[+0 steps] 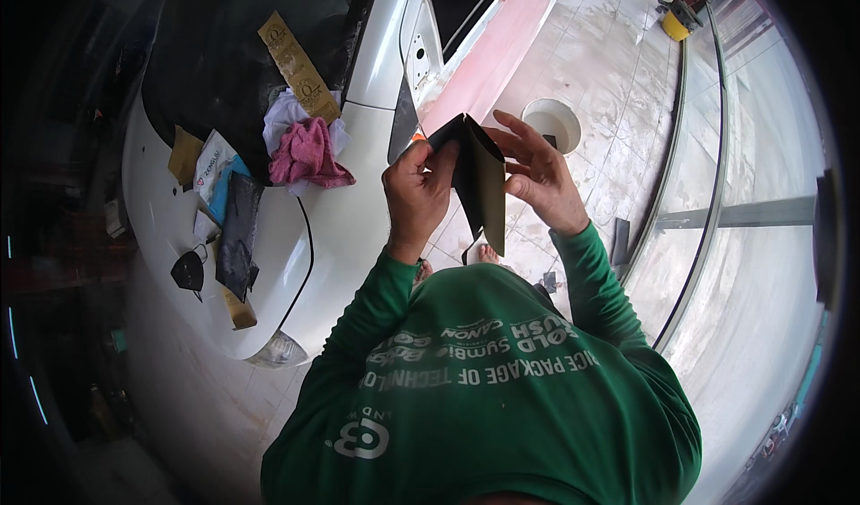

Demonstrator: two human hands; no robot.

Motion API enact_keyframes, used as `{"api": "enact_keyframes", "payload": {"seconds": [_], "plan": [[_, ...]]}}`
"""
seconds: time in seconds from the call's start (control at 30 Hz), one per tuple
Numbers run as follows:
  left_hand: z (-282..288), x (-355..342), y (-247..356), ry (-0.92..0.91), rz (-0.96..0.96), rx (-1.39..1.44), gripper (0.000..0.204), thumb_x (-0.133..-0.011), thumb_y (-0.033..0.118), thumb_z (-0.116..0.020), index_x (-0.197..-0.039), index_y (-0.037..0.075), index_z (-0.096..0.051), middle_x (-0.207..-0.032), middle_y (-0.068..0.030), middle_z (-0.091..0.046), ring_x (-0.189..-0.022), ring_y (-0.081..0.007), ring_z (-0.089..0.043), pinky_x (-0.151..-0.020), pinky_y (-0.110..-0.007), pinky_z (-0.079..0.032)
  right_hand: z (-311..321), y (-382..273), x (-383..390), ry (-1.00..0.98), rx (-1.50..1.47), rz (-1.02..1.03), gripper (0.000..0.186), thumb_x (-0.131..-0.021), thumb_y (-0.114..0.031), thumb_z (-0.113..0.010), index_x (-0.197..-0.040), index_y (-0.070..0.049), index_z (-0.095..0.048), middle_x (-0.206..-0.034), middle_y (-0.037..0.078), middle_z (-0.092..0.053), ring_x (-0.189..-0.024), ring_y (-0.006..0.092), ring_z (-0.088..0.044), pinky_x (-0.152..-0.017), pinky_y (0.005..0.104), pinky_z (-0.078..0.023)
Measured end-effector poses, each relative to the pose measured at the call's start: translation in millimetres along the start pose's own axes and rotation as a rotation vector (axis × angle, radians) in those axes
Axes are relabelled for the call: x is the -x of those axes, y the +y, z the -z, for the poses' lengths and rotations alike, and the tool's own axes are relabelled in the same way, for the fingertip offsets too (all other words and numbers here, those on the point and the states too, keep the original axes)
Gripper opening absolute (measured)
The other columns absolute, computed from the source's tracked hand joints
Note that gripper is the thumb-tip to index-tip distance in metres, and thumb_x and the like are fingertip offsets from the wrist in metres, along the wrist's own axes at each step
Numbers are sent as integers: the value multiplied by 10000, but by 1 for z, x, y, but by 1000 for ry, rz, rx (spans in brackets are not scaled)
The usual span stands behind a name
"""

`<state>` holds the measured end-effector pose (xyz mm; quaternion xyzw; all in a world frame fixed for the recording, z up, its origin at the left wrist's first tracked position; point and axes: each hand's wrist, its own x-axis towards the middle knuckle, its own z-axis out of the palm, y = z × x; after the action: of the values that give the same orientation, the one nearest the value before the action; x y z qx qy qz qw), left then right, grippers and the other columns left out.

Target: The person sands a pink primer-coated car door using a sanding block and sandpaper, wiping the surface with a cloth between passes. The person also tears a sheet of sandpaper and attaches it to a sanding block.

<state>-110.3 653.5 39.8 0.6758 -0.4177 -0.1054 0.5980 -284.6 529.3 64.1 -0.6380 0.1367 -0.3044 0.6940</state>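
Smudged pale tiled floor [618, 84], framed glass panels [752, 281] at right, light strips [12, 333] far left

On the white hood [354, 209], a pink cloth [309, 153] is blocking the glass edge; free room is lying between black cable [312, 243] and left hand [417, 187].

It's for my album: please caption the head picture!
Left hand holding a folded sheet, right hand beside it, near a white car with pink cloth.

A pink rag [311, 154] (bunched on white cloth [280, 118]) and a black mask [187, 271] lie on the car [279, 227]; a bucket [566, 118] stands on tiles [618, 71].
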Motion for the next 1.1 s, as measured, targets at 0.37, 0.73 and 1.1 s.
{"api": "enact_keyframes", "payload": {"seconds": [0.37, 0.73, 1.1], "plan": [[5, 4, 13, 5, 13, -16, 338, -1022, 197, -771, -797, 18, -594, -610, 4, -575, -570, -54, -512, -525, -257, -425, -32, 21, 12, 182, 4, -104, 599, -1130, -446, -483, -1391, 73, -630, -1188, 142, -755, -1098, 178, -681, -992, 329, -516], [21, -2, 18, 89, 307, 450, 400, -1092, 275, -680, -795, 13, -618, -747, 55, -528, -730, -38, -460, -658, -236, -380, -35, 9, -1, 292, -190, -369, 447, -1059, -405, -691, -1094, 35, -766, -1008, 89, -768, -870, 120, -712, -759, 279, -557], [22, 7, 6, 280, 535, 577, 330, -1050, 348, -720, -952, 33, -710, -890, 25, -635, -835, -65, -561, -722, -251, -448, -39, 10, -3, 153, -869, -508, 480, -1122, -335, -570, -1471, -5, -553, -1368, 161, -688, -1239, 265, -690, -1082, 430, -546]]}}
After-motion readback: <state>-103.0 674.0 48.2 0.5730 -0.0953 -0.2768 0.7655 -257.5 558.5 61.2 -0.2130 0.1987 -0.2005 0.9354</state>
